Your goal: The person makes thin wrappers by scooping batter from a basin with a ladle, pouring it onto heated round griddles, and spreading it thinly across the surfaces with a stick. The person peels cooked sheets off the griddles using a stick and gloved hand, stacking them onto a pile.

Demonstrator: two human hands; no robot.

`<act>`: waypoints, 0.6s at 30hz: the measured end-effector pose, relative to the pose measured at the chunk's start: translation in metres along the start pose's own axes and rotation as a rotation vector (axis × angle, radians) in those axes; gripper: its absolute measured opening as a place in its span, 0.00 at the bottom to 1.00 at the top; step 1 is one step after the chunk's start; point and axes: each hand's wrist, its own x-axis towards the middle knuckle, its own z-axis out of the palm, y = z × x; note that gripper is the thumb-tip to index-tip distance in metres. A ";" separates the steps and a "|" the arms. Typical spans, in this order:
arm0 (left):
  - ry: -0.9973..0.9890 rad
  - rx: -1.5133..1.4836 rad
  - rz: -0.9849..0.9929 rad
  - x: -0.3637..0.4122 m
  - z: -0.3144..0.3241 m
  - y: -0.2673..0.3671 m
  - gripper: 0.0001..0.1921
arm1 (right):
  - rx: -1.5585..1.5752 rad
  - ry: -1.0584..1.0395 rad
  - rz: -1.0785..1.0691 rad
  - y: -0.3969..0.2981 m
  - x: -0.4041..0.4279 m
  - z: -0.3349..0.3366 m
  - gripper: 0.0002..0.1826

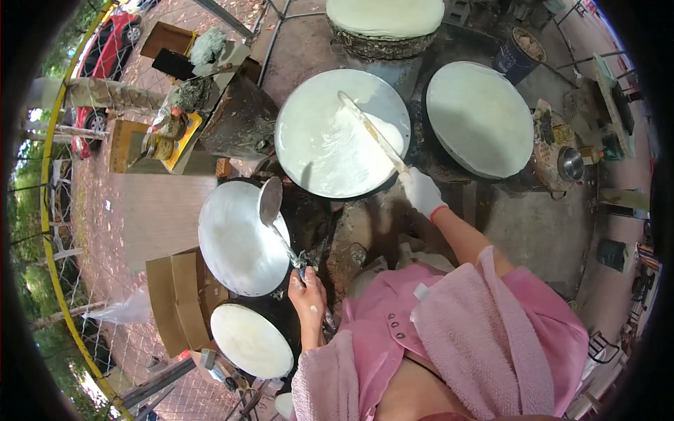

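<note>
My right hand [423,193], in a white glove with a red cuff, grips one end of a long wooden spreader [373,131]. The spreader lies slantwise over a round griddle [310,100]. White wet batter [352,158] pools thickly along the spreader and thins out towards the griddle's far side. Bare and spotted with white, my left hand [309,294] is closed around the handle of a metal ladle [270,201]. The ladle's bowl hangs over the right edge of a bare silvery griddle [231,237]; I cannot tell whether they touch.
A pale round griddle [479,118] stands to the right, and a white-topped round one [387,18] at the back. Another pale disc [253,342] is at lower left, near an open cardboard box [176,302]. A metal bowl [571,164] and a bucket [518,55] stand at right.
</note>
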 end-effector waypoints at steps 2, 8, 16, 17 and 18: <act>0.017 0.015 -0.010 -0.006 0.011 0.003 0.07 | 0.368 -0.312 0.076 -0.004 -0.010 -0.010 0.17; 0.076 0.108 0.011 -0.017 0.035 0.007 0.10 | -0.148 -0.075 -0.301 0.053 0.004 -0.027 0.12; 0.036 0.064 -0.073 -0.011 0.052 0.014 0.09 | 0.032 -0.190 -0.288 0.044 0.016 -0.035 0.23; 0.030 0.062 -0.069 -0.008 0.052 0.015 0.09 | -0.037 -0.265 -0.248 0.058 0.009 -0.032 0.28; 0.026 0.070 -0.088 -0.007 0.052 0.014 0.08 | -0.028 -0.240 -0.175 0.065 0.012 -0.032 0.29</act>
